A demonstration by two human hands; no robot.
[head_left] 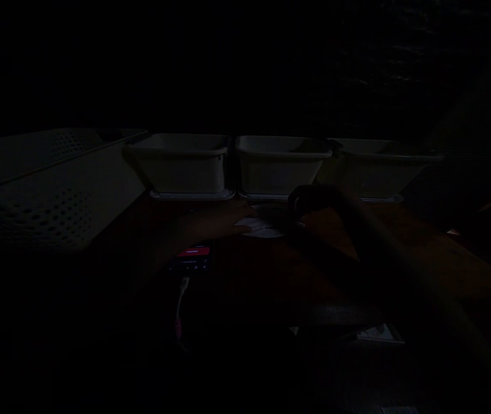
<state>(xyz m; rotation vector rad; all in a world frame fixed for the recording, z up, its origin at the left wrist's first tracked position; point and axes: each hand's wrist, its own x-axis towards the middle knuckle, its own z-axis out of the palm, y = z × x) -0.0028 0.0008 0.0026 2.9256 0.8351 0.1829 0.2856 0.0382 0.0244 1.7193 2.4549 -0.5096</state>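
Note:
The scene is very dark. My left hand [219,223] lies on the wooden table [401,247], fingers stretched toward a small white flat object [263,229], touching its left edge. My right hand [314,200] is over the same white object from the right, curled and in shadow; I cannot make out whether it holds anything. Both hands are just in front of the middle white bin [280,164].
Three white rectangular bins stand in a row at the back: left [183,164], middle, right [375,167]. A perforated white basket [47,184] is at the left. A phone [191,257] with a lit red screen and a cable [180,305] lies near me. Papers [379,333] lie lower right.

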